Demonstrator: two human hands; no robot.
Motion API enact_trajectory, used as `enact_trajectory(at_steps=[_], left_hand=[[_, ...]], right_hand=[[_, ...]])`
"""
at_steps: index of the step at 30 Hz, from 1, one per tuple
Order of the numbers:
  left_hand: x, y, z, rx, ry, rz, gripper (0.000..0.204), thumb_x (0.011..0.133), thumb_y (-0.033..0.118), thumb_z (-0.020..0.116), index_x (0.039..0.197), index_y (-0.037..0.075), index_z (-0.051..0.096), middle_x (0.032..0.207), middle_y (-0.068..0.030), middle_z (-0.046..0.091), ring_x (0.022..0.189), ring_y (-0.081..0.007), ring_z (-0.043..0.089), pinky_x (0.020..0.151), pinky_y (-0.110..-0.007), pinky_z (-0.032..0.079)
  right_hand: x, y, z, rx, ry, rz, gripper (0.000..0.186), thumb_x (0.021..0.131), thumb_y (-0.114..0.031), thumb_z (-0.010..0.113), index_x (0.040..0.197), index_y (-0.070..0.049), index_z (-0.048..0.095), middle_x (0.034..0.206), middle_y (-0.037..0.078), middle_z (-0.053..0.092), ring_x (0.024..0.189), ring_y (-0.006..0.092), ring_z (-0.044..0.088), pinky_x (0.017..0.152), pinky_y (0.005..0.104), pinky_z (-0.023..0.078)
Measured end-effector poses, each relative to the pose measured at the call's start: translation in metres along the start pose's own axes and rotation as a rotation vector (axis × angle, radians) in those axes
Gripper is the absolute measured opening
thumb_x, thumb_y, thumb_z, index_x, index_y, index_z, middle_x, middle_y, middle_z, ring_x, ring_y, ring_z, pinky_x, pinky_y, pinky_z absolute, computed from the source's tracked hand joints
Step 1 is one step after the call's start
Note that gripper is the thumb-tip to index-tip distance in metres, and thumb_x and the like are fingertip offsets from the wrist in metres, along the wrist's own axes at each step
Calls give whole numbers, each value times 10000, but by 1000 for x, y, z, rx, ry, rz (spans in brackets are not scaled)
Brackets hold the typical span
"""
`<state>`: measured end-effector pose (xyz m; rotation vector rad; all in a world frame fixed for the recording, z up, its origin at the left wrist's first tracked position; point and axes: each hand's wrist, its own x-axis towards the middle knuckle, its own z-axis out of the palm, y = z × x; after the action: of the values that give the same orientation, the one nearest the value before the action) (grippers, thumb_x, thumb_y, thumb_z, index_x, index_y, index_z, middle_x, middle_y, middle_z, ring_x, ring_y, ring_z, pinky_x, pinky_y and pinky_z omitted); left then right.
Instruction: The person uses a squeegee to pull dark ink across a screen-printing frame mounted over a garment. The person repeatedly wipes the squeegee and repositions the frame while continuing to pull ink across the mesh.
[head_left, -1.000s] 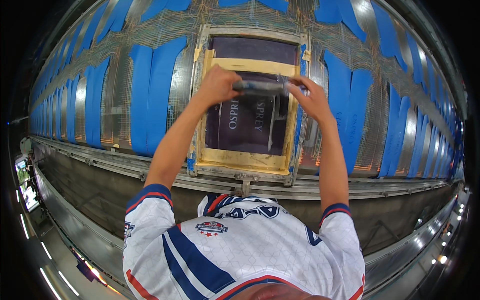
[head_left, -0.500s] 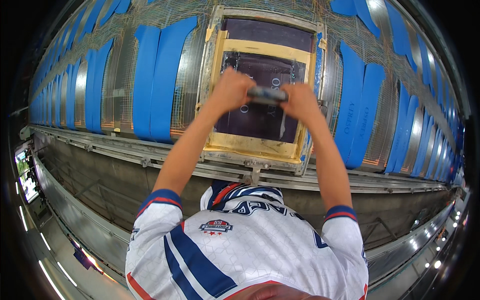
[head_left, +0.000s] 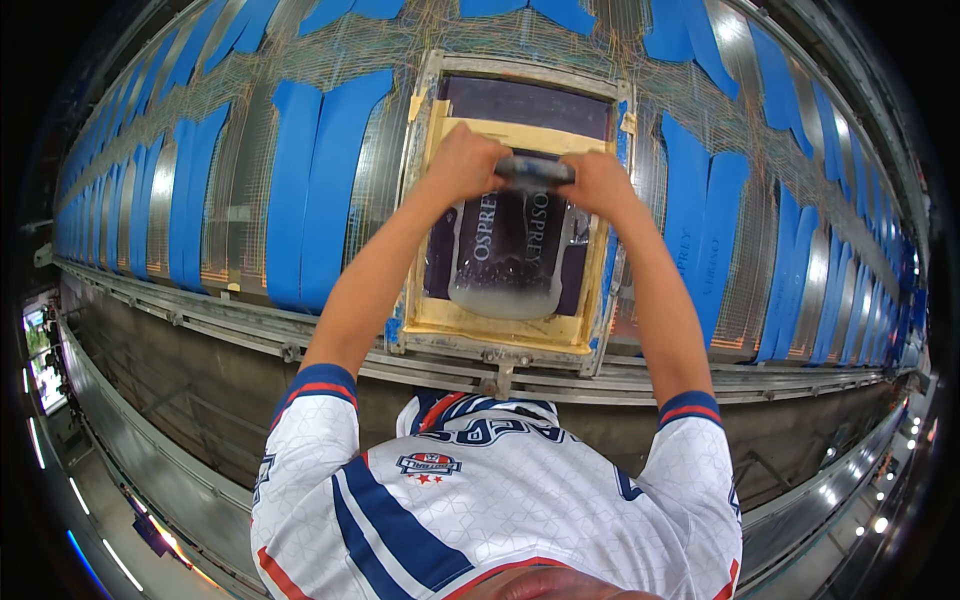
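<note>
My left hand [head_left: 466,165] and my right hand [head_left: 597,186] are closed on the two ends of a squeegee [head_left: 535,172], a short grey bar lying crosswise between them. It is at the far end of the dark printing window of a screen frame [head_left: 411,185], close to the yellow tape border [head_left: 545,138]. Between the squeegee and the near tape, a wet, pale, bubbly film of ink [head_left: 508,298] covers the mesh, with two rows of light lettering showing. The blade's lower edge is hidden under the bar and hands.
Blue fabric pieces [head_left: 297,200] lie in pairs on the long printing table, with more blue pieces [head_left: 705,220] to the right. A metal rail [head_left: 240,312] runs along the near edge. A clamp bracket [head_left: 504,375] sticks out of the frame toward my body.
Both hands and the squeegee have moved to the far end of the window. A wet pale film now shows over its near part. The whole view has shifted slightly.
</note>
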<state>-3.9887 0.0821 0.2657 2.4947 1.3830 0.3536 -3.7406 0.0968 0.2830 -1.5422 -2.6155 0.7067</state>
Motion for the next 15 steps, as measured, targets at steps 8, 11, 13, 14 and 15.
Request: enact_trajectory(at_steps=[8,11,13,14,15], left_hand=[[41,-29,0,-32,-124,-81,400,685,341,863,978,96,748,866,-73,719,871,-283,659,877,-400,423],[31,-24,4,-31,-50,-61,333,699,375,839,896,129,729,792,-66,698,823,-286,665,825,-416,431],[15,-13,11,-40,-7,-24,302,701,377,831,844,140,712,754,-60,686,801,-283,668,804,-425,429],[-4,-3,16,-56,3,-6,291,694,364,834,829,141,704,760,-60,684,800,-282,667,797,-429,426],[-25,7,21,-71,13,14,281,688,351,836,813,142,697,766,-60,683,800,-280,666,790,-432,422]], right_hand=[[49,19,-5,164,-87,106,332,761,-267,817,1019,-75,734,890,196,719,874,388,688,780,462,538],[37,15,1,143,-55,90,310,753,-270,817,975,-73,724,909,198,717,909,399,683,802,476,542],[20,20,18,106,11,17,291,741,-256,813,952,-80,717,885,192,713,896,401,681,791,484,538],[7,10,21,116,-4,18,281,737,-251,810,942,-83,715,875,189,710,887,398,679,796,484,533],[-17,-3,27,124,-18,20,271,734,-246,806,931,-86,713,865,185,708,878,394,678,802,484,527]])
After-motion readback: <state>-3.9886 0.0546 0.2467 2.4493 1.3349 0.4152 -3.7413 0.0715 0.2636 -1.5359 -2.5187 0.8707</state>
